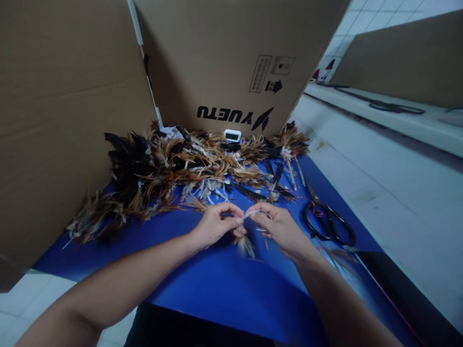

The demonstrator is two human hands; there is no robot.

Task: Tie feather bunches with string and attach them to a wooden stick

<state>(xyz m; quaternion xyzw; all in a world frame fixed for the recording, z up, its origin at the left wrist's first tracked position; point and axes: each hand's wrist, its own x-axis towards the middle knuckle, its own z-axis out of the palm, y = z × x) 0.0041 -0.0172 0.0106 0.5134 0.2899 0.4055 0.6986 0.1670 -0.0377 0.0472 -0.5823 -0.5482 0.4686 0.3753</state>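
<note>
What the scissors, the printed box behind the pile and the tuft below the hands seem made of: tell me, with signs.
Scissors: black handles, perhaps plastic or coated metal, being smooth and dark; blades probably metal, by their greyish tone. Printed box: matte brown cardboard, by its flat papery face and shipping marks. Tuft: likely soft feather, by its wispy, splayed tips, though blurred.

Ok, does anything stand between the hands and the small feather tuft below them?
Nothing visible does. The left hand appears to hold the feather tuft under its fingers, and the right hand pinches a white strip. The feather pile lies beyond them; the scissors lie off to the right.
</note>
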